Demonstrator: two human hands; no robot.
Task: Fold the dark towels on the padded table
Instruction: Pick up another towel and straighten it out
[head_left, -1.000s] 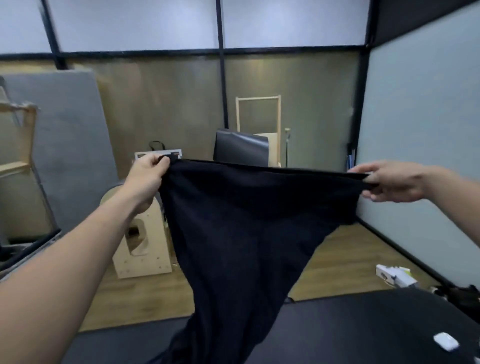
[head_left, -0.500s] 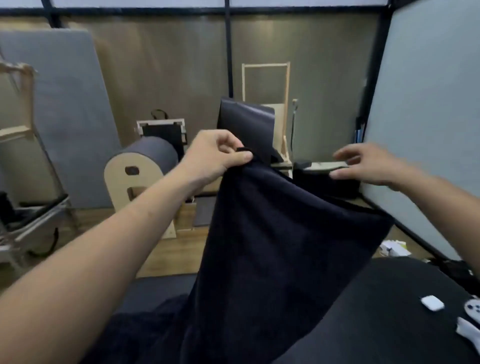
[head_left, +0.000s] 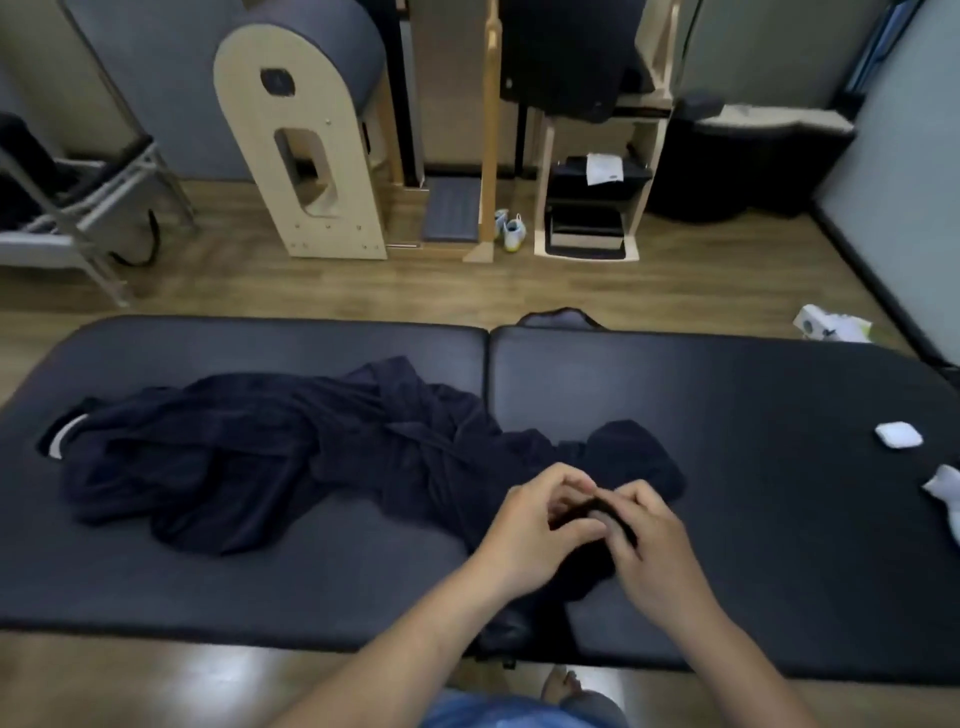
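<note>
At lower centre, left hand (head_left: 535, 530) and right hand (head_left: 655, 548) both pinched one towel (head_left: 639, 462) on the table (head_left: 727, 395), heap (head_left: 260, 457) left.

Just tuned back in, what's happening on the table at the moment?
A person's left hand and right hand together pinch an edge of a dark navy cloth towel over the black padded table. A crumpled heap of dark fabric lies on the table to their left. No neatly folded towel shows.
</note>
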